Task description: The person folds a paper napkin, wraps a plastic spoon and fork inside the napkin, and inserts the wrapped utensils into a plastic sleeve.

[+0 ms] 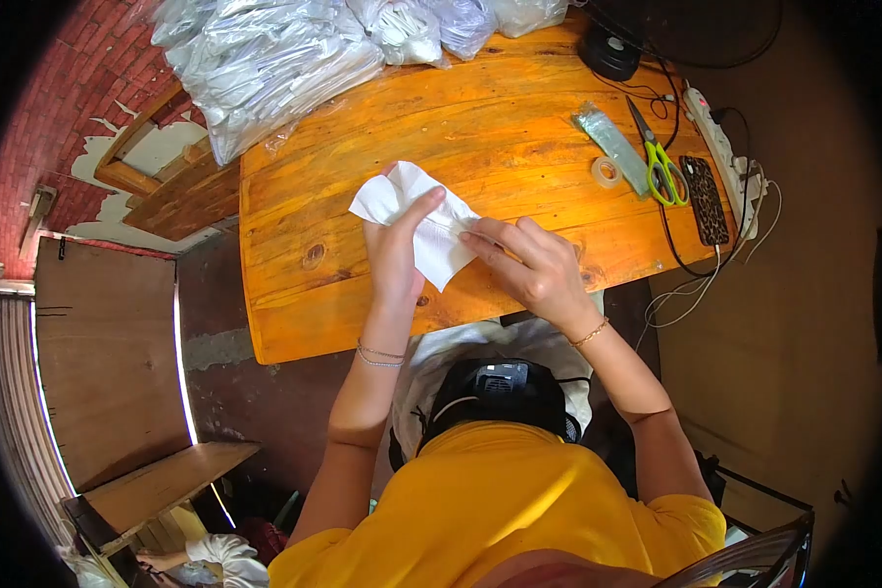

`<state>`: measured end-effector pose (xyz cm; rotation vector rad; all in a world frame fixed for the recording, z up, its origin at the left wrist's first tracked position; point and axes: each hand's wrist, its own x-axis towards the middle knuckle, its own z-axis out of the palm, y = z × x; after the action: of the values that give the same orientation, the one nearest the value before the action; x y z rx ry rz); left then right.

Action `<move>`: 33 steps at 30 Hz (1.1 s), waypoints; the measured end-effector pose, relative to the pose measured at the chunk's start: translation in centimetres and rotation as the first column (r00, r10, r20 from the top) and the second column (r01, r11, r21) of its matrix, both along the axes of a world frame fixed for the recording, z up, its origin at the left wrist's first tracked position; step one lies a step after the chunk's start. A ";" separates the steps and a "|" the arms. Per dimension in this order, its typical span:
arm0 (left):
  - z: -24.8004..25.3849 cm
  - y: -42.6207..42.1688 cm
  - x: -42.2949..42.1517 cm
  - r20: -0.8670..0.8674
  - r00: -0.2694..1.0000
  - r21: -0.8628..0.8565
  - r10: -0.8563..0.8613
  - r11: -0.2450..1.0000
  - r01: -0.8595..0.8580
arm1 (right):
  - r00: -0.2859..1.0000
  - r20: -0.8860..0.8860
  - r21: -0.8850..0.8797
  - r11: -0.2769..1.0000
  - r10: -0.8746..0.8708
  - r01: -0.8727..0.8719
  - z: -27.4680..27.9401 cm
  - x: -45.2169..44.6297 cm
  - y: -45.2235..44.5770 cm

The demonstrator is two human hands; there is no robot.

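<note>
Holding up a white paper-like piece (pixel 437 245) over the near part of the wooden counter (pixel 519 98), in front of the body. Grasping its left side with the left grip (pixel 394 257), thumb laid across the front, fingers mostly hidden behind. Pinching its right edge between the fingertips of the right grip (pixel 537 265); cannot tell how firmly. By the look of it, at the step of handling and shaping the piece, though cannot tell whether folding or opening. Seems to call next for a steady left thumb and a light, precise touch at the right edge, with care not to crease or tear.

Farther right on the counter, a tape roll (pixel 596 174), a flat greenish packet (pixel 612 149), green-handled scissors (pixel 652 150) and a leopard-print phone-like item (pixel 703 201). Beside these, a white power strip (pixel 720 147). Toward the far left, heaped clear plastic bags (pixel 274 69) with white contents.
</note>
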<state>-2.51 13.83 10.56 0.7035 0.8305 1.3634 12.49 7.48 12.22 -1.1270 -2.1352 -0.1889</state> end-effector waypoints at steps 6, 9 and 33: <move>-1.0 0.5 -0.4 0.101 0.992 -0.098 0.077 0.993 -0.067 | 0.991 -0.131 -0.056 0.998 -0.010 0.003 -0.5 -0.4 -0.4; -0.9 0.5 -0.8 0.093 0.994 -0.098 0.055 0.994 -0.046 | 0.967 -0.251 -0.156 0.988 -0.030 -0.010 -0.4 -0.7 -0.4; -1.3 -0.6 -3.1 0.376 0.892 0.045 -0.249 0.967 0.251 | -0.094 -0.865 -0.339 0.714 -0.492 -0.613 -3.3 -0.4 0.3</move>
<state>-5.60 13.27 9.22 0.4989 0.4163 1.2090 12.08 7.75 8.89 -0.8756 -0.5744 1.3843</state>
